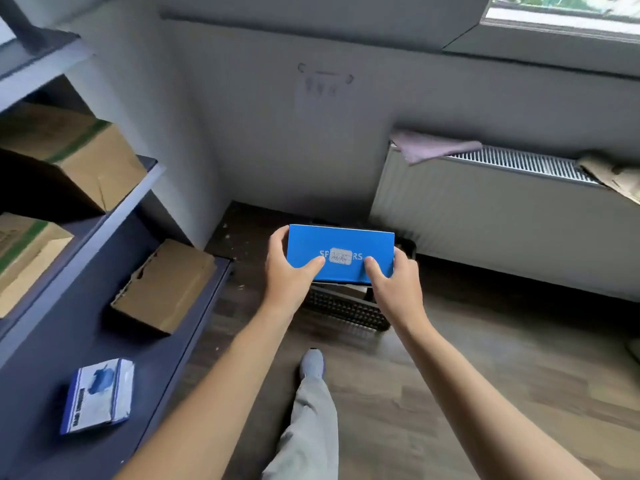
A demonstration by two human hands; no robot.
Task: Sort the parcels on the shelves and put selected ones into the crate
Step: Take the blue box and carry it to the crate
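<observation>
Flat blue cardboard box with a white label (341, 252) held level over the black mesh plastic crate (349, 308) on the wood floor. Left hand (289, 268) and right hand (393, 277) grip its two ends, thumbs on top. Step looks like placing. Next: lower straight in, release. Brown cardboard parcel (166, 285) sits on the dark blue metal shelf (86, 317), left.

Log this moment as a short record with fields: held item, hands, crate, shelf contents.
held item: blue box, white label on top
hands: left hand and right hand grip its two ends
crate: black crate on the floor, partly hidden behind the box
shelf contents: brown carton and blue-and-white pack on the lowest shelf
higher up: large carton
</observation>
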